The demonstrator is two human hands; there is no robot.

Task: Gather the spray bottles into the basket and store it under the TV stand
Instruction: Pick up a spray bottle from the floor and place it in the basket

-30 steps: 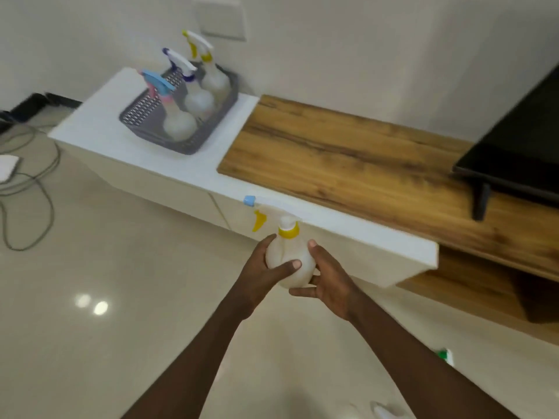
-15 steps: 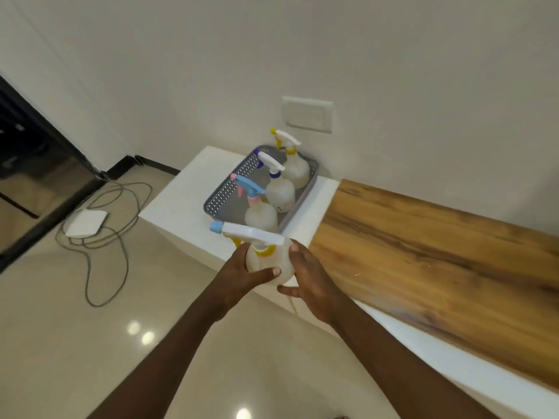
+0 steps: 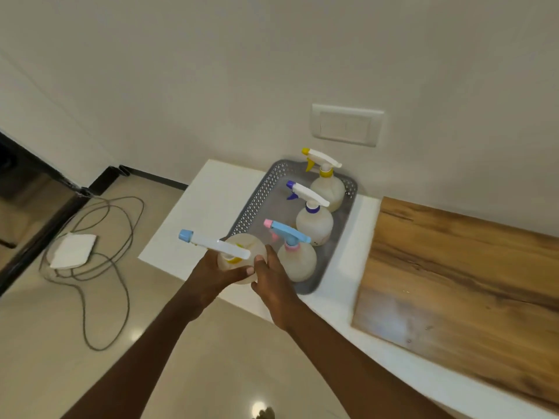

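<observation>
A person, seen from a head-worn camera looking down, carries a pale round spray bottle [image 3: 242,258] with both hands, close together at the near-left corner of a grey perforated basket [image 3: 257,201]. The left hand [image 3: 217,273] wraps the bottle's left side, its fingers curling around the front. The right hand [image 3: 269,276] cups the right side, thumb up against the bottle. Two hands on one rounded, smooth body likely keep it upright and steady while it is brought over the basket rim. Its white trigger head with a blue nozzle tip [image 3: 186,235] points left, away from the bottles already stored, which probably keeps the long head from knocking them.

The basket sits on the white table [image 3: 211,189] against the wall. Three bottles stand upright inside in a row along its right side: one with a blue and pink head [image 3: 296,258] nearest, one with a purple collar [image 3: 314,222] in the middle, one with a yellow collar [image 3: 326,186] at the back. The left half of the basket appears free, which suits the held bottle. Whether that bottle is already touching the basket is unclear, since the hands and some motion blur hide its base.

A wood panel [image 3: 453,282] covers the table to the right. A wall switch plate [image 3: 346,128] is above the basket. On the floor to the left lie a white box [image 3: 74,251] and looped cables [image 3: 121,267].

The basket is not yet stored under the stand.
</observation>
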